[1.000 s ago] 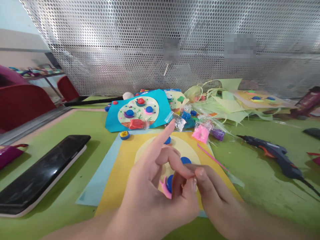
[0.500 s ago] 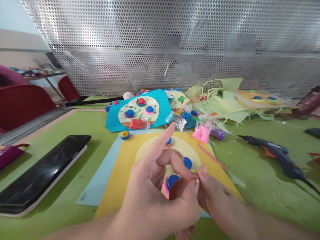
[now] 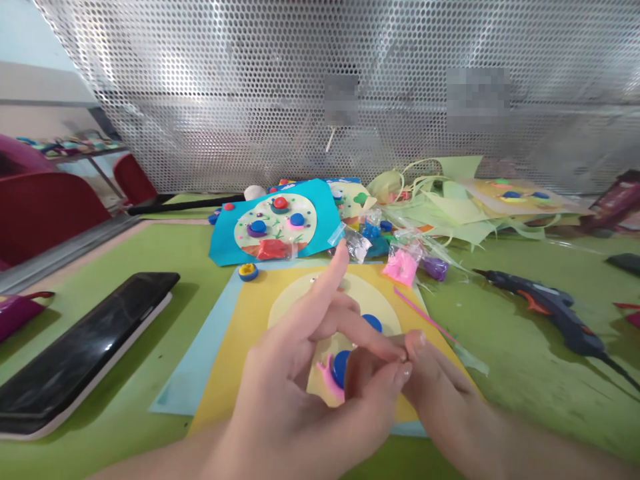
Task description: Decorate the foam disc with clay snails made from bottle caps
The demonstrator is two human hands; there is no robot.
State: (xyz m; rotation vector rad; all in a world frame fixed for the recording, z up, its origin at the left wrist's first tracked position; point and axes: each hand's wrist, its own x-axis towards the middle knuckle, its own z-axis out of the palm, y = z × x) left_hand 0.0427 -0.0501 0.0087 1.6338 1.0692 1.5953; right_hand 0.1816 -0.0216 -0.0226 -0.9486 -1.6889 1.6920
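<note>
Shift since the earlier frames: both hands' meeting fingertips sit slightly farther right, and the upper blue disc glimpsed before is now hidden behind the raised left finger.
Left hand [image 3: 295, 413]: one finger straight up, another bent toward the thumb; these two fingers are narrow, their tips almost meeting beside the right thumb.
Right hand [image 3: 440, 393]: thumb uppermost, touching the left fingertips; its other fingertips are hidden, so their gap cannot be told, nor whether anything small is held between the hands.
Yellow sheet [image 3: 225, 347]: smooth, flat, straight-edged, beneath the hands, overlapping a pale blue sheet [image 3: 185, 380].
Cream circle [image 3: 287, 300]: matte and round, on the yellow sheet, partly covered by the left hand.
Blue discs: one [image 3: 371, 323] behind the bent finger, another [image 3: 341, 369] in the opening of the left hand.
Pink piece [image 3: 331, 381]: soft-looking, curved, with small prongs, against the lower disc.
Pink strip [image 3: 423, 313]: thin, straight, lying across the yellow sheet's right edge.
Clay packets: crinkled clear film around pink clay [image 3: 401, 267] and purple clay [image 3: 436, 268], beyond the sheet.
Finished-looking picture [image 3: 325, 207]: turquoise card, pale oval, raised rounded dots.
Glue gun [image 3: 555, 310]: dark, hard casing, orange trigger, on the green tabletop [image 3: 510, 380] at right.
Phone [image 3: 95, 340]: glossy black slab, pale rim, at left.
</note>
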